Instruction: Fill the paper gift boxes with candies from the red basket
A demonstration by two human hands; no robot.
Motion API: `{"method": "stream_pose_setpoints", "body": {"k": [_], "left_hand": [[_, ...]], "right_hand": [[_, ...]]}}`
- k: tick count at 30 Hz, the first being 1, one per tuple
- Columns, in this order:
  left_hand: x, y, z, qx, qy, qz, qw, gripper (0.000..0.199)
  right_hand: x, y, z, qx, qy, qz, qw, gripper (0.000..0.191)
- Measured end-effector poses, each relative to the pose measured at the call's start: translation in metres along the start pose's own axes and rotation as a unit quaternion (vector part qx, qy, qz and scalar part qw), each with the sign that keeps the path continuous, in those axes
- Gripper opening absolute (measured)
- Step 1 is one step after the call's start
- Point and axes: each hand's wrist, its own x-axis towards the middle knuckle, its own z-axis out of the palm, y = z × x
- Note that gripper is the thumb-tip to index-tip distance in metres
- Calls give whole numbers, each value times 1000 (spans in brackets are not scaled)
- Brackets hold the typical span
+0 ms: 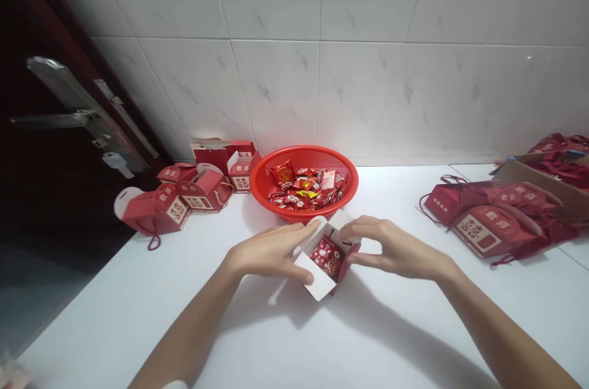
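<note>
Between my hands is a small red box (pixel 322 281) with its white inner flaps unfolded. Red patterned wrapped sweets (pixel 327 256) lie inside it. My left hand (pixel 271 252) holds the box's left side, with the thumb on the front white flap. At the right side, my right hand (pixel 384 246) pinches the edge between thumb and fingers. Just behind the box, a red plastic basket (pixel 304 215) contains many red-wrapped sweets and a few yellow ones (pixel 307 194).
Several red gift boxes (pixel 154 212) stand at the left near a dark door with a metal handle (pixel 50 121). Flattened red boxes (pixel 494 229) with cords lie at the right, beside a cardboard carton (pixel 529 183). A tiled wall (pixel 359 100) rises behind the white table (pixel 248 340).
</note>
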Motion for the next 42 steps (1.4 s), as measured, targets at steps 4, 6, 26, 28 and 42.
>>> {"method": "stream_pose_setpoints", "body": {"k": [4,6,26,28,42], "left_hand": [[-3,-9,-5,-17,6,29,999,97],[-2,-10,-6,-16,6,44,999,87],[23,4,11,10,137,-8,990,35],[22,4,10,7,120,1,993,38],[26,2,16,-37,76,22,996,35]], "right_hand": [[-25,10,25,36,83,-23,996,15],[-32,16,39,41,150,-19,988,24],[-35,25,105,62,302,-27,951,32],[-38,25,105,100,302,-24,948,37],[-8,40,111,213,277,261,900,64]]}}
